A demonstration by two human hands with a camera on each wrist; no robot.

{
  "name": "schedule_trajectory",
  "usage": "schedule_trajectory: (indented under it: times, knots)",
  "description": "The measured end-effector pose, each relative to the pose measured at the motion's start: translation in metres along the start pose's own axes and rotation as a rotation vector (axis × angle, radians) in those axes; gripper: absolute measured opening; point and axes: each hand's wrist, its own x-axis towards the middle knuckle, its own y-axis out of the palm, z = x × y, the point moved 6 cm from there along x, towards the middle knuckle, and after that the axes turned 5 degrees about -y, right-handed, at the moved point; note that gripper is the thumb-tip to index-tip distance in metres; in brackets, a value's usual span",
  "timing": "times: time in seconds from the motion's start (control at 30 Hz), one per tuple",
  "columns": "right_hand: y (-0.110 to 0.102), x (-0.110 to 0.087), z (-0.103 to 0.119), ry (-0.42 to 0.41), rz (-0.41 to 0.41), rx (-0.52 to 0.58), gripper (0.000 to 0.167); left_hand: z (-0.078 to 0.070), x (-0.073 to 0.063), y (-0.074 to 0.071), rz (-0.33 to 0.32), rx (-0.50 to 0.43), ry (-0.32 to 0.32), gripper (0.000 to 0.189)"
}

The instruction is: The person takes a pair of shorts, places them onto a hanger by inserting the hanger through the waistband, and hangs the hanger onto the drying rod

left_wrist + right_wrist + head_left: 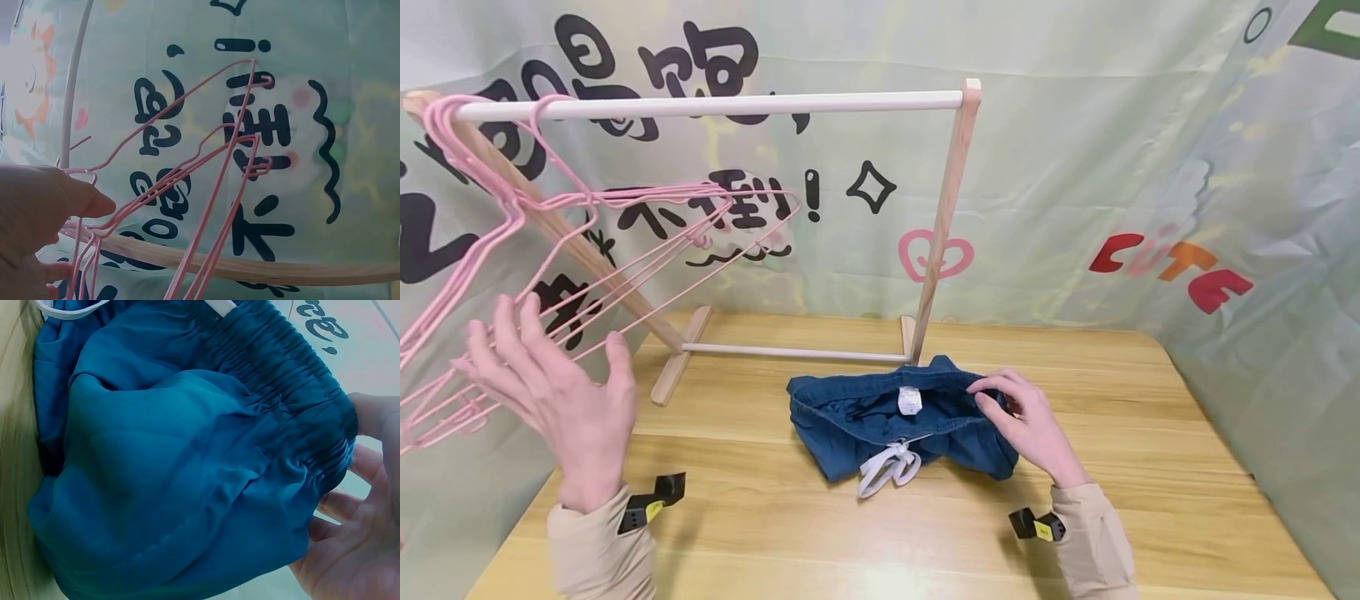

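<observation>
Dark blue drawstring shorts [842, 417] stand bunched on the table, elastic waistband gaping upward, a white label inside and a white bow in front. My right hand [1030, 417] grips the waistband at its right end, thumb and fingertips on the fabric; in the right wrist view the gathered waistband [312, 394] meets that hand [362, 519]. My left hand [561, 392] is raised with fingers spread, nearest to several pink hangers [553, 200] on the rack's left end. In the left wrist view the thumb [90, 197] overlaps the hangers; whether it touches them I cannot tell.
A rack with a white top bar [722, 104] and wooden posts [947, 217] stands at the back of the wooden table [1120, 433]. Its lower bar [797, 353] runs behind the shorts. A printed curtain [1045, 183] encloses the back and sides.
</observation>
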Motion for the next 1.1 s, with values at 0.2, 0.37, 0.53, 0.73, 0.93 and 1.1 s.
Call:
schedule_trajectory:
  times: [0.2, 0.37, 0.53, 0.73, 0.93, 1.1]
  knots:
    - [0.0, -0.001, 0.0, 0.003, -0.002, -0.004, 0.014, 0.005, 0.006, 0.0, 0.022, 0.032, 0.004, 0.065]
    - [0.0, -0.001, -0.001, 0.013, -0.002, 0.001, 0.014, 0.017, 0.009, 0.001, 0.081, 0.051, -0.027, 0.061]
    - [0.0, -0.001, 0.0, 0.018, 0.001, 0.0, 0.014, 0.023, 0.013, 0.0, 0.062, 0.023, -0.065, 0.05]
    - [0.0, 0.0, 0.001, 0.006, 0.001, 0.004, 0.014, 0.029, 0.016, -0.001, 0.016, -0.014, -0.118, 0.034]
    - [0.0, 0.001, 0.001, 0.002, 0.001, 0.007, 0.014, 0.036, 0.016, -0.002, -0.02, 0.022, -0.164, 0.029]
    - [0.0, 0.0, 0.001, -0.002, 0.001, 0.007, 0.013, 0.037, 0.015, -0.002, -0.02, 0.015, -0.208, 0.037]
